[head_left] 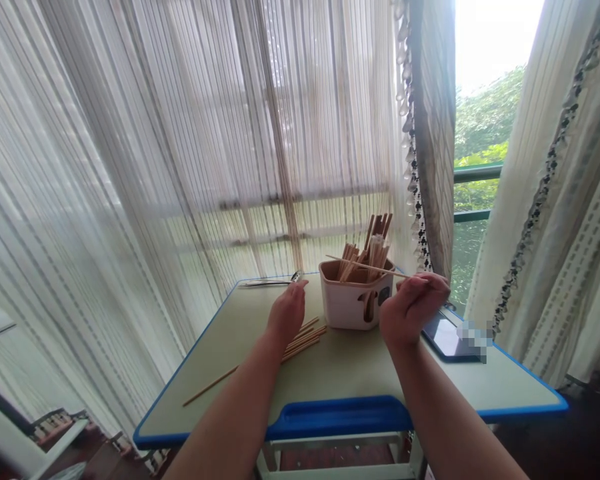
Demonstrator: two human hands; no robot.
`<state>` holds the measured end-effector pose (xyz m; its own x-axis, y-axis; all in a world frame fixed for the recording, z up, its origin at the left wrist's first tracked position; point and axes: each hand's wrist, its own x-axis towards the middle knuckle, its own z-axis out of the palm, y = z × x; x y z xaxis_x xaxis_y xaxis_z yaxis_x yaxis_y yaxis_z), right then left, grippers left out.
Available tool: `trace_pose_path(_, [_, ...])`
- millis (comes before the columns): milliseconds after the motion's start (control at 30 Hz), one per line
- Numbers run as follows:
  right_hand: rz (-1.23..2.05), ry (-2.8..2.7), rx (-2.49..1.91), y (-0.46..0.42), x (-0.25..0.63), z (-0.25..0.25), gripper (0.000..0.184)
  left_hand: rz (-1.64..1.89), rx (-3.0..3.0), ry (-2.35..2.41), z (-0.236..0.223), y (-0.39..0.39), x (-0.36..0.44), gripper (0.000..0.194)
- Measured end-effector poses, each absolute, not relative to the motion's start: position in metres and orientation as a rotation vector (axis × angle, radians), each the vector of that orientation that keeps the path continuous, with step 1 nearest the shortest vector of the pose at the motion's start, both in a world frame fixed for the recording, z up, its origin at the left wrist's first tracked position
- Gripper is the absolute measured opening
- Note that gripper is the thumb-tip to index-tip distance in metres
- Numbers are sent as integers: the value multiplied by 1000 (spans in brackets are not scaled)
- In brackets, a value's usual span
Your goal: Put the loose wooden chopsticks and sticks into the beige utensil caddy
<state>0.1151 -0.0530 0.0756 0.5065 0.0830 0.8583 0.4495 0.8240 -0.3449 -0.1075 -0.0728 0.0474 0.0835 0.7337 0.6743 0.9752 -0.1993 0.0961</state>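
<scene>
My right hand (414,303) is closed around one end of a thin wooden chopstick (363,265), which points left across the top of a white container with a brown rim (353,303). Bundles of chopsticks (377,250) stand upright inside that container. To its left is my left hand (287,312), seen from the back with its fingers drawn together; what they hold, if anything, is hidden. Just past its fingertips shows a small piece with dark spots (297,275). Several loose chopsticks (303,343) lie on the tabletop beside and beneath my left wrist.
The pale table (365,373) has a blue edge and a blue front tray (343,413). Thin, long utensils (263,285) lie at its far left edge. A dark tablet-like device (450,340) rests by my right forearm. Sheer curtains (180,133) hang behind the table.
</scene>
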Motion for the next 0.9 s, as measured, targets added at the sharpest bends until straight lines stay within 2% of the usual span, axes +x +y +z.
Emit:
trace_pose_path(167, [-339, -924, -533, -58, 116, 85, 3, -858, -1982, -1677, 44, -70, -109, 34])
trace_pose_path(267, [-241, -984, -499, -61, 113, 86, 2, -863, -1991, -1641, 43, -69, -109, 33])
trace_pose_path(400, [-66, -1133, -518, -65, 108, 83, 9, -882, -2010, -1595, 44, -69, -109, 31])
trace_pose_path(600, [-185, -1331, -592, -61, 106, 80, 16, -888, -2029, -1588, 45, -71, -109, 30])
trace_pose_path(800, [-95, -1365, -657, -54, 102, 80, 18, -875, -2047, -1621, 46, -72, -108, 29])
trace_pose_path(900, [-60, -1406, -630, -53, 99, 79, 26, -865, -2043, -1637, 48, -74, -106, 27])
